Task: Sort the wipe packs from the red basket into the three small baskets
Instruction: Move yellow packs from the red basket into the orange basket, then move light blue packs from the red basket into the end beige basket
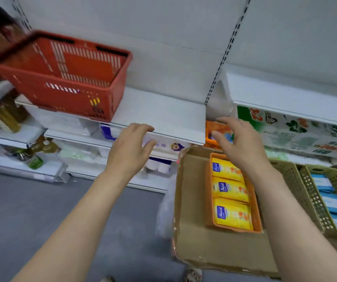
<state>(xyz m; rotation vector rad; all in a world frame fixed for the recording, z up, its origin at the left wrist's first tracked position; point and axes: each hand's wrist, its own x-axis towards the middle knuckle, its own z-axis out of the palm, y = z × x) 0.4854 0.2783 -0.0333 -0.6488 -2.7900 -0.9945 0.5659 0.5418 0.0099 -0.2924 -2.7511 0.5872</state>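
While both hands hover empty, yellow wipe packs (231, 189) lie flat — row running lengthwise.

Red basket (61, 78) on shelf; yellow wipe packs (231, 194) fill orange basket (209, 192).

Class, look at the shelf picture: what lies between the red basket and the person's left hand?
In the head view, only bare white shelf lies between the red basket and the left hand, whose fingers reach its front edge.
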